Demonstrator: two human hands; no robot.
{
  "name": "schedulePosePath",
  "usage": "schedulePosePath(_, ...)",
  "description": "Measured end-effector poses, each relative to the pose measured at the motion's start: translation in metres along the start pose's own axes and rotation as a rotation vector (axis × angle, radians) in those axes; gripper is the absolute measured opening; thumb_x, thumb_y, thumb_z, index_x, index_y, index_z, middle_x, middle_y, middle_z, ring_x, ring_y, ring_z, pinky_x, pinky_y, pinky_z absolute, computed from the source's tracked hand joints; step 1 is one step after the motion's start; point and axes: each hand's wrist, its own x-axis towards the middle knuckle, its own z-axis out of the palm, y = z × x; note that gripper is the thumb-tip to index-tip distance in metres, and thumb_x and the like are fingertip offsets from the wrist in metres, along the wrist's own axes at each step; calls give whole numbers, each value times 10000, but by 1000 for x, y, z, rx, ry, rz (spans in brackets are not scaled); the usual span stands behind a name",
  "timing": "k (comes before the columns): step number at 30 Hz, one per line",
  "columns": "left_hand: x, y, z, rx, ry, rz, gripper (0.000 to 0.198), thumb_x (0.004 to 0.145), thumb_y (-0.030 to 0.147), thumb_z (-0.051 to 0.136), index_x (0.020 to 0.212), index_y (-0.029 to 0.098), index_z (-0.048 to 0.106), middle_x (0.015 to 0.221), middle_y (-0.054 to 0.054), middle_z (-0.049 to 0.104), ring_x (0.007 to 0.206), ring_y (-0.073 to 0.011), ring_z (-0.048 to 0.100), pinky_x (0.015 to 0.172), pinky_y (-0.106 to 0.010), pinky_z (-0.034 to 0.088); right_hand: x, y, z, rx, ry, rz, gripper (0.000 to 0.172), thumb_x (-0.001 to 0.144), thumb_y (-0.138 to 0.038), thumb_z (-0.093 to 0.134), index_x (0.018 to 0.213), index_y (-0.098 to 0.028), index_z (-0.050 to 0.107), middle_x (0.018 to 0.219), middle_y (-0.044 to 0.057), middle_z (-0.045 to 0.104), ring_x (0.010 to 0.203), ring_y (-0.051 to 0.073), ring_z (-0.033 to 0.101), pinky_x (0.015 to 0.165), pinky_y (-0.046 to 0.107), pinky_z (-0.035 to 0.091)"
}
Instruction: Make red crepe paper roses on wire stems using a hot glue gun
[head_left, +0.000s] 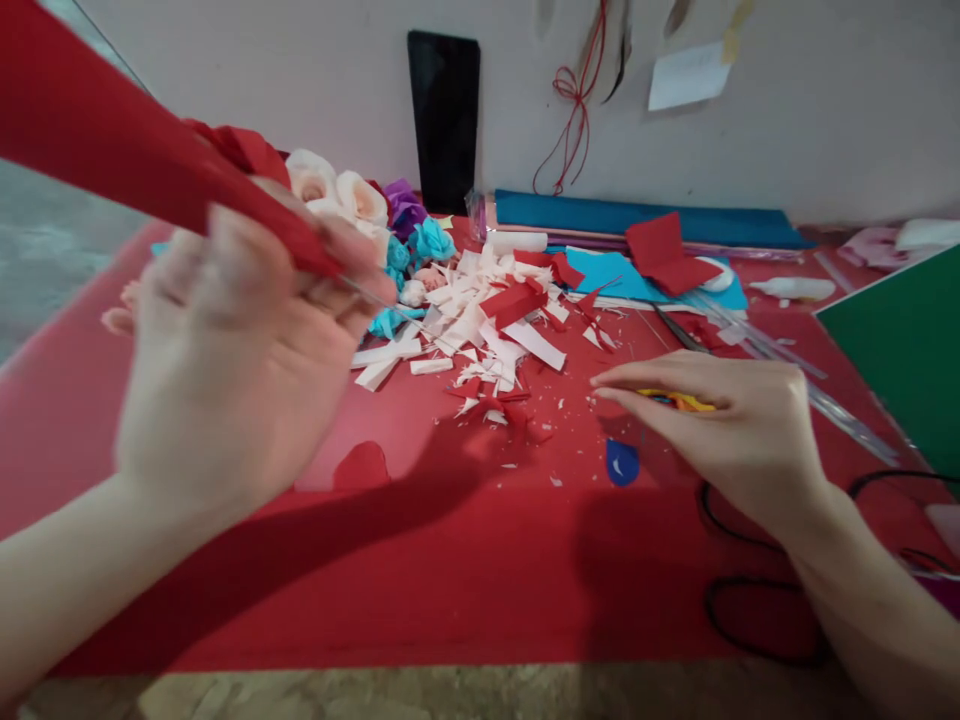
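Observation:
My left hand (232,340) is raised above the red table cover (420,560), fingers closed on a long strip of red crepe paper (97,130) that runs up to the top left. A thin wire (375,297) sticks out from under the fingers. My right hand (720,420) rests low on the table at the right, fingers curled over scissors with a yellow and orange handle (679,400); their blades (675,325) point away from me.
A heap of white and red paper scraps (487,330) lies mid-table. Paper flowers (352,200) in cream, purple and teal stand behind it. Teal paper roll (637,218), red square (664,252), green sheet (900,350), black cable (750,600), black panel (444,120) on the wall.

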Motion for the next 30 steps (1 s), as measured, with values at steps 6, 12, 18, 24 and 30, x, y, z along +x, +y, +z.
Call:
schedulePosePath(6, -18, -20, 6, -11, -199, -127, 101, 695, 282, 689, 705, 194, 641, 657, 56, 629, 665, -75, 561, 695, -186, 479, 3, 1, 0, 226, -204, 204, 264, 852, -272, 474, 1086, -226, 588, 1049, 15, 623, 865, 166, 622, 714, 277, 532)
schedulePosePath(12, -32, -30, 3, -23, -381, -365, 59, 790, 207, 585, 763, 167, 616, 706, 6, 648, 666, -121, 611, 660, -244, 508, 6, -3, -2, 614, -288, 272, 328, 853, -182, 462, 1175, -224, 510, 1152, 35, 567, 990, 166, 579, 842, 304, 523)
schedulePosePath(18, -34, -32, 2, -31, -427, -380, 71, 796, 222, 578, 786, 156, 602, 703, -7, 652, 658, -118, 614, 667, -238, 501, 4, -6, 4, 602, -112, 407, 330, 725, -145, 619, 1047, -209, 584, 1019, 32, 632, 806, 168, 642, 716, 267, 569)
schedulePosePath(24, -37, -36, 3, -25, -404, -470, 59, 762, 222, 620, 769, 163, 619, 703, 16, 658, 678, -98, 617, 680, -207, 499, -6, -11, 6, 282, -23, 296, 182, 698, -288, 668, 870, -233, 639, 738, -10, 648, 619, 133, 609, 568, 232, 523)
schedulePosePath(30, -37, -38, 3, -6, -402, -489, 132, 716, 254, 663, 746, 140, 604, 733, -14, 644, 654, -139, 634, 650, -269, 524, 0, -11, 7, 239, -292, 133, 241, 878, -284, 422, 835, -211, 647, 947, 9, 630, 911, 140, 575, 784, 248, 462)
